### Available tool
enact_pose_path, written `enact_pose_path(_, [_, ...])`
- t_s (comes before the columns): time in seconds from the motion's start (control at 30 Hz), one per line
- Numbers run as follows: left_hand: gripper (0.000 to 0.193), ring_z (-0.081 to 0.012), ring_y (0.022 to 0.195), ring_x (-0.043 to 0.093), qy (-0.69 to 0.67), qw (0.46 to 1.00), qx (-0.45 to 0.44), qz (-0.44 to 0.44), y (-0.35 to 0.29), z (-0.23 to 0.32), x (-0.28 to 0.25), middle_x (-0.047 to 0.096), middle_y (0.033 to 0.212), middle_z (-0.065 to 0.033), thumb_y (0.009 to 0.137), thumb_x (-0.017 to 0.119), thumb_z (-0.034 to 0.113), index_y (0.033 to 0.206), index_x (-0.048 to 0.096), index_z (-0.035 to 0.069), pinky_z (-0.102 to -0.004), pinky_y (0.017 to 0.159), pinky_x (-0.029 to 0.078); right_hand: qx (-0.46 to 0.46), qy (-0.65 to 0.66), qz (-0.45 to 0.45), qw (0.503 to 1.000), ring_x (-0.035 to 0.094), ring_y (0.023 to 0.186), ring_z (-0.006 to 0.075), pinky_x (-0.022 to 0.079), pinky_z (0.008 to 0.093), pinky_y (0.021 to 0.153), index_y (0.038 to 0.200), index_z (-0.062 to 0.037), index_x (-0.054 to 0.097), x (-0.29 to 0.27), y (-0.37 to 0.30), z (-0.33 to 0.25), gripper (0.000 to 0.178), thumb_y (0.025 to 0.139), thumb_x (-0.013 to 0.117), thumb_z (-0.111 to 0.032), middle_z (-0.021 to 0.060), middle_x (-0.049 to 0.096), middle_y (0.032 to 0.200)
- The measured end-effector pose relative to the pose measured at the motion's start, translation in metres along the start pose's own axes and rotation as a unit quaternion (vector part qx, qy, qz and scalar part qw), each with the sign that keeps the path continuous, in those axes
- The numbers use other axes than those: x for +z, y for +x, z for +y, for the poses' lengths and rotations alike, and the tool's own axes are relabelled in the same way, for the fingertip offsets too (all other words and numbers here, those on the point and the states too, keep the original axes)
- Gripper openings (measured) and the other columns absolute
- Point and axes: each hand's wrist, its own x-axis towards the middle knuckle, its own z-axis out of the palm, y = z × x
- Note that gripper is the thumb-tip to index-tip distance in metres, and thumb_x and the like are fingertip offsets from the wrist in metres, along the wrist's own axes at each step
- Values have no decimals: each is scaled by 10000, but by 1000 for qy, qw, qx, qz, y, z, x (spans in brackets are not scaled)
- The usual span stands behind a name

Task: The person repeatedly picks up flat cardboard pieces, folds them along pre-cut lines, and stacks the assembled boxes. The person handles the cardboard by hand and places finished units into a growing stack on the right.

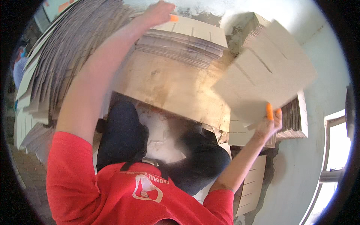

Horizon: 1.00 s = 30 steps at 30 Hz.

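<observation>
My right hand (270, 123), with orange finger covers, grips the lower edge of a slotted cardboard sheet (270, 71). That sheet is raised and tilted, slightly smeared by motion. Far ahead, my left hand (160, 14) reaches over a stack of slotted cardboard sheets (198, 30) at the back of a wooden board (161, 80). Its fingers look curled in, an orange cover showing on one; what they hold, if anything, I cannot make out. Below the raised sheet, another cardboard stack (294, 118) stands at the right, partly hidden.
A large, leaning pile of cardboard sheets (75, 48) fills the left side. More cardboard (252, 187) leans low by the wall (296, 176) at right, near a window (337, 146). My bent legs (123, 131) are below the board. Another person (19, 69) is partly visible far left.
</observation>
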Motion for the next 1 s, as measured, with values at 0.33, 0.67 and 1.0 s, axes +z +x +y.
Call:
enact_pose_path(0.33, [446, -322, 1205, 482, -58, 988, 90, 115, 8, 112, 138, 532, 1299, -105, 918, 617, 333, 1280, 531, 88, -532, 989, 415, -3, -137, -33, 990, 512, 563, 63, 396, 205, 485, 838, -23, 664, 86, -7, 38, 49, 832, 616, -28, 30, 612, 727])
enact_pose_path(0.67, [119, -349, 869, 620, -71, 991, 107, 25, 48, 116, 159, 638, 803, -170, 758, 643, 68, 875, 638, 45, -452, 759, 536, 166, 63, -47, 983, 370, 361, 43, 256, 206, 318, 805, 0, 656, 90, -23, 69, 195, 853, 471, 40, 16, 522, 546])
enact_pose_path(1.0, [231, -341, 711, 650, -596, 773, -217, 34, 77, 53, 197, 658, 815, -187, 707, 685, 76, 935, 697, 40, -384, 737, 508, 223, 107, -42, 968, 417, 330, 94, 315, 248, 283, 772, 43, 605, 108, -32, 76, 245, 790, 377, 130, 93, 606, 693])
